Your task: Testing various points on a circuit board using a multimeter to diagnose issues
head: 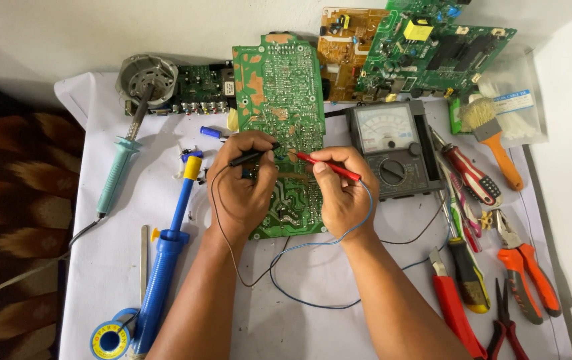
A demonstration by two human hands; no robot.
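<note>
On the left of the worktop (99, 267) a teal soldering iron (116, 175) lies with its tip toward a round metal motor part (147, 77); if it is hot, a dragged cord could swing it onto the white sheet, though the picture does not show whether it is powered; just right of it a blue solder sucker (166, 257) runs down to a solder reel (111, 339), near enough to the left forearm that an elbow shift could knock it.

The left hand (242, 190) rests on the green circuit board (279, 133), which lies solder side up in the middle of the worktop, and pinches a black probe (252, 157) between thumb and fingers; its tip points right, close to the tip of the red probe (326, 167), which the right hand (344, 193) pinches the same way; with the two tips so near, a small slip could bridge neighbouring solder joints or give a false reading; the board lies loose, so pressure from either hand could shift it.

The black and blue leads (312, 273) loop under both wrists; a snag there could jerk a probe off its point or tug the meter (392, 147) standing just right of the board; further right, screwdrivers (469, 177), a brush (492, 137) and orange pliers (529, 273) crowd the edge and could roll off if nudged.
</note>
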